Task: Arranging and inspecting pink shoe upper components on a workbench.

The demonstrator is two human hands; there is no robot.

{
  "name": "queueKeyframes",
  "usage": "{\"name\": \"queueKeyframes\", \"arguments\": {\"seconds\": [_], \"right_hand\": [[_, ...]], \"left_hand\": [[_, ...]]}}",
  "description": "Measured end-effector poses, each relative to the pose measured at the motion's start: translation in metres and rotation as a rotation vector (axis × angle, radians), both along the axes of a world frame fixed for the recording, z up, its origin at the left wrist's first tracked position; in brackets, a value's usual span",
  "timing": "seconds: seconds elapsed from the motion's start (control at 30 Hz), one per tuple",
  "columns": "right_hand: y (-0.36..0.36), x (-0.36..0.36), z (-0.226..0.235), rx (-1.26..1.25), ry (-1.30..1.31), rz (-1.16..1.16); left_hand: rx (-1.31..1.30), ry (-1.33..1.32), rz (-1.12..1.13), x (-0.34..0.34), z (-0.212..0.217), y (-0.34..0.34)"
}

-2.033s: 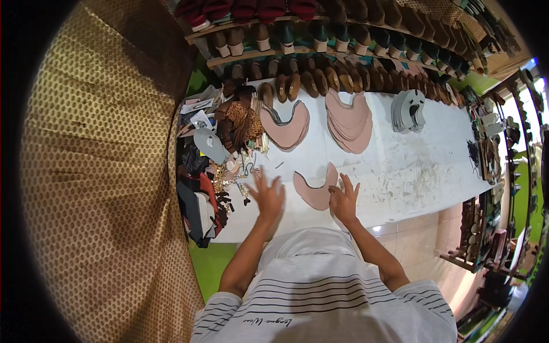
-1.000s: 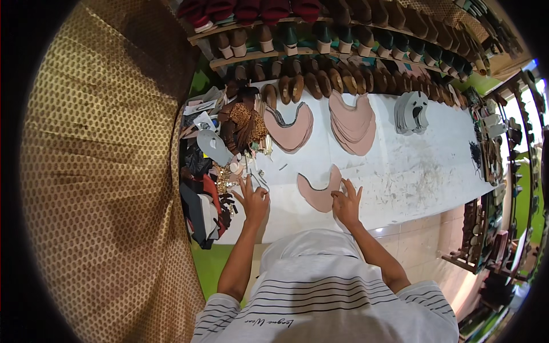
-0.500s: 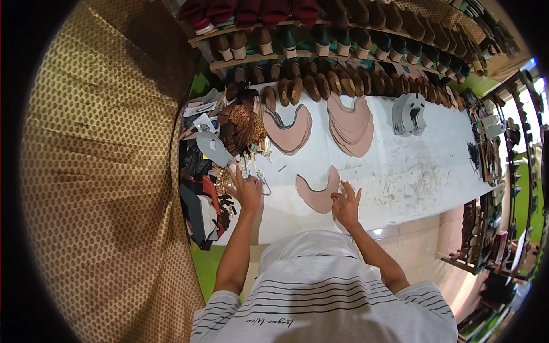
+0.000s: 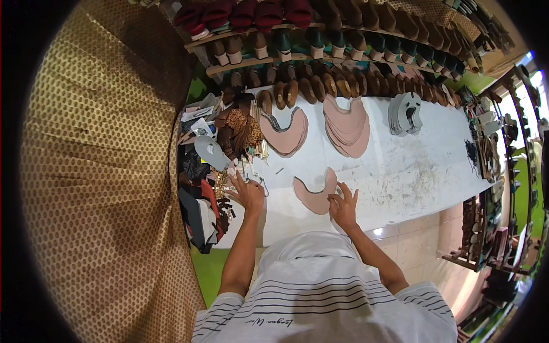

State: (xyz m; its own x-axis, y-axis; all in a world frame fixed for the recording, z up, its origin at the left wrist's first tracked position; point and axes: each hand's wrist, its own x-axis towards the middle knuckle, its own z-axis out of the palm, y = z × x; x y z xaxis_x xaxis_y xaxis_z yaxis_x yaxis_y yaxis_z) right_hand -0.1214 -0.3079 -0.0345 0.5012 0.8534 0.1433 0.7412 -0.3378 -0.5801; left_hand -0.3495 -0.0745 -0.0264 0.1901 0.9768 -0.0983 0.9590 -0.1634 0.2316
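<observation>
Left hand (image 4: pixel 247 193) shifted toward table's (image 4: pixel 400 171) cluttered edge; right hand (image 4: pixel 343 207) presses pink piece (image 4: pixel 313 197).

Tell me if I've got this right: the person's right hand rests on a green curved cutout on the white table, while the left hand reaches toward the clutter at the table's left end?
Not quite: the curved cutout under the right hand is pink, not green, as the head view shows. The rest holds: it lies on the white table, and the left hand is at the clutter by the left end.

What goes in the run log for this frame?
left hand: on small items at bench edge | right hand: pressing pink cut piece | white bench
</observation>
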Motion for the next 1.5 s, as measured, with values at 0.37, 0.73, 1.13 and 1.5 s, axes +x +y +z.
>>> {"name": "queueKeyframes", "arguments": {"seconds": [0.37, 0.73, 1.13, 1.5], "right_hand": [[0.01, 0.002, 0.009, 0.068, 0.106, 0.04], [0.015, 0.004, 0.045, 0.039, 0.107, 0.246], [0.016, 0.024, 0.013, 0.013, 0.12, 0.201], [0.021, 0.052, -0.014, -0.076, -0.127, 0.189]], "left_hand": [[-0.103, -0.497, -0.361, 0.031, 0.028, -0.069], [-0.17, -0.476, -0.701, 0.07, 0.06, -0.098], [-0.008, -0.32, -0.488, 0.059, 0.035, -0.1], [-0.164, -0.162, -0.349, 0.061, 0.02, -0.099]]}}
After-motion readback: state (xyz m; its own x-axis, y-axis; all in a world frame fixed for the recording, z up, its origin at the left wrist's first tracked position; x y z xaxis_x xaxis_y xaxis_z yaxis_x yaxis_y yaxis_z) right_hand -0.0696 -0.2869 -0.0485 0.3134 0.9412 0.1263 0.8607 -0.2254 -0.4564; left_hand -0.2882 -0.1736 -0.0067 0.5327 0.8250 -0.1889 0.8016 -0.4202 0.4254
